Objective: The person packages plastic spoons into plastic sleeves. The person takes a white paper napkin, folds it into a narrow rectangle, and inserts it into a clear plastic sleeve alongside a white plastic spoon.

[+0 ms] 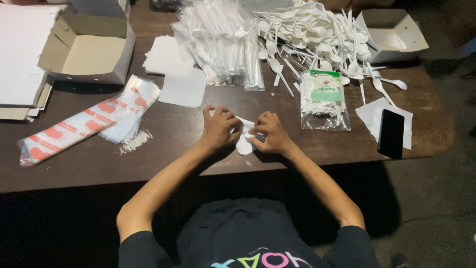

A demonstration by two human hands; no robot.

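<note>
both hands, left hand [218,128] and right hand [270,133], pinch a white napkin [244,138] between them, half folded. ahead of them, packed cutlery bags [223,44] look done; loose spoons [317,34] remain beyond the right.

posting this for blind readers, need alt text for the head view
Seen from above, a person's left hand and right hand fold a white napkin on a brown table. Behind lie loose plastic spoons, sleeved cutlery packs, open boxes and a black phone.
</note>
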